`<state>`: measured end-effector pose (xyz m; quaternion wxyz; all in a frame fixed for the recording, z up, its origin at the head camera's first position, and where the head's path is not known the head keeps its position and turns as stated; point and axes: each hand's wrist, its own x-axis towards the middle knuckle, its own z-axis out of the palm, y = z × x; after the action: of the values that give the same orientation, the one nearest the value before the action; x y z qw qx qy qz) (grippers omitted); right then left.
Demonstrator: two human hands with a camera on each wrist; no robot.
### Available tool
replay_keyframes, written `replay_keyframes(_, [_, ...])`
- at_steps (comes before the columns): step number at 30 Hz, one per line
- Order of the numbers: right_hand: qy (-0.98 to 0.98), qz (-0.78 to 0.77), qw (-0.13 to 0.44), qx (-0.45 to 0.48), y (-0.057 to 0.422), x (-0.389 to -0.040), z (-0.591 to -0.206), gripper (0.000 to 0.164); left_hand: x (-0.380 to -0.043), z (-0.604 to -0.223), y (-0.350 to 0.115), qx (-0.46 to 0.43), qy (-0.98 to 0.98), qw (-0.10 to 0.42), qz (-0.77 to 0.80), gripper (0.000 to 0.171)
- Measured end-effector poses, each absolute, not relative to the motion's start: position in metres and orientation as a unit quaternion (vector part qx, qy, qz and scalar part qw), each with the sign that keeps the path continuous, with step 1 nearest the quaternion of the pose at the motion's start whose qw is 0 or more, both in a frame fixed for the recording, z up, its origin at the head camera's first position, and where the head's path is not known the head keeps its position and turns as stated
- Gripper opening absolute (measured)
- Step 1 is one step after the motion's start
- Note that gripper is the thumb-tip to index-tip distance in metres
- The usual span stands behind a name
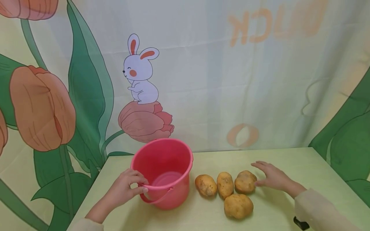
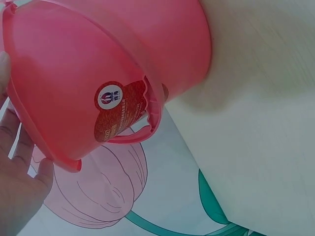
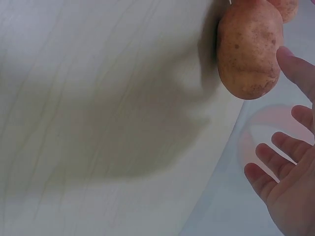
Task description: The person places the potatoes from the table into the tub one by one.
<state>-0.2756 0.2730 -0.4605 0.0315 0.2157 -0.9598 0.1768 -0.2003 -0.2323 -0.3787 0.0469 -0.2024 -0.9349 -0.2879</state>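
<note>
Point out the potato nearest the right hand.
The rightmost potato in the back row of three, beside the right hand; the other three potatoes lie farther from it.

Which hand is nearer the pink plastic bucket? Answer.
Left. The left hand grips the bucket by its rim; the right hand is farther right, beyond the brown rounded potatoes.

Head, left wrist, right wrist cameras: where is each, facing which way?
Head: worn on the head, looking forward and down at the bucket, potatoes and table; left hand, right hand and sleeves show.
Left wrist: on that wrist, facing the bucket's side; left hand shows.
Right wrist: on that wrist, facing potatoes and table; right hand shows.
Shared: head and left wrist both show bucket and left hand.
</note>
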Motion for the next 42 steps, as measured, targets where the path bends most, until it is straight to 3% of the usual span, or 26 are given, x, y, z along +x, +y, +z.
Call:
replay_keyframes(11, [-0.953,0.203,0.008,0.226,0.269,-0.278,-0.469,0.081,-0.201,-0.379,-0.232,-0.2,-0.935,0.055,-0.289,0.013])
replay_keyframes(42, [-0.931,0.272,-0.067,0.236,0.255,-0.283,-0.479,0.074,-0.201,-0.377,-0.232,-0.187,-0.934,0.03,-0.302,0.013])
